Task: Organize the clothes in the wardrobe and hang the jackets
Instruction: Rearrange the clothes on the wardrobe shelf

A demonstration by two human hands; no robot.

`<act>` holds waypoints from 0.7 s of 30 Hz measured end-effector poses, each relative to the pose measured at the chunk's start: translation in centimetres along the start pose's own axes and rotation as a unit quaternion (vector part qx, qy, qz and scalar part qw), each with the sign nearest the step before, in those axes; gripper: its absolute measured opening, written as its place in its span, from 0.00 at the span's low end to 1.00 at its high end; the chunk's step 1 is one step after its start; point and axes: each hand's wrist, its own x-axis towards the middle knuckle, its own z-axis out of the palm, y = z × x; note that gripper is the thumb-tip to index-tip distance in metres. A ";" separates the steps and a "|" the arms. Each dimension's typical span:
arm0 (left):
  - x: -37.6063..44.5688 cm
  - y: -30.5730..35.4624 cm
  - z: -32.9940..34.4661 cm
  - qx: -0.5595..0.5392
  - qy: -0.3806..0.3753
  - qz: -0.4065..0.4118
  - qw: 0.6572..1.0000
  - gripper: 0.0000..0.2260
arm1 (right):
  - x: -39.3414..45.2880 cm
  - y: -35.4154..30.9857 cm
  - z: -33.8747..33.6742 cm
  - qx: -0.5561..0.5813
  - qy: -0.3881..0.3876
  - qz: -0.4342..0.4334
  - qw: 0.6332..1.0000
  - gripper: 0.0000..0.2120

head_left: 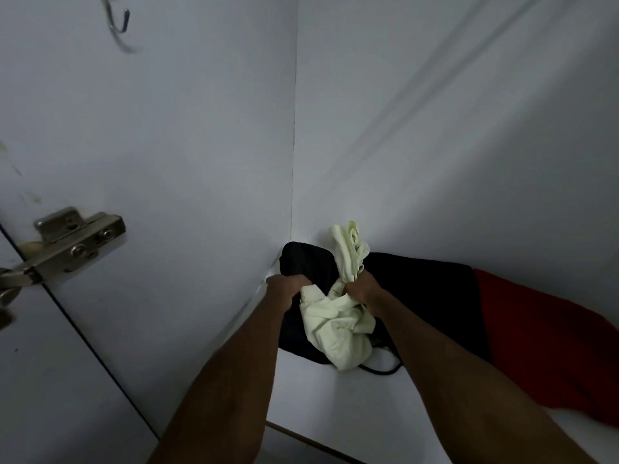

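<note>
Clothes lie unsorted: we clench left hand (284, 288) and right hand (363, 289) on a crumpled pale-green garment (335, 333) above black (418, 283) and red (536, 336) pieces; nothing visibly hung.

Pretty dim and flat-lit in here, with long soft diagonal shadows streaking the white wardrobe back wall (452, 128) toward 2 o'clock, motion blur on the metal wire hook (121, 23) at 11, and wide-angle bending at the edges.

White wardrobe shelf (335, 406) — black garment (418, 283) in back corner, red garment (542, 343) beside, touching.
</note>
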 end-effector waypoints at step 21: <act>-9.1 16.5 -7.5 0.214 0.275 0.436 0.830 0.30 | -2.3 -5.8 2.7 0.164 -0.232 0.124 0.951 0.28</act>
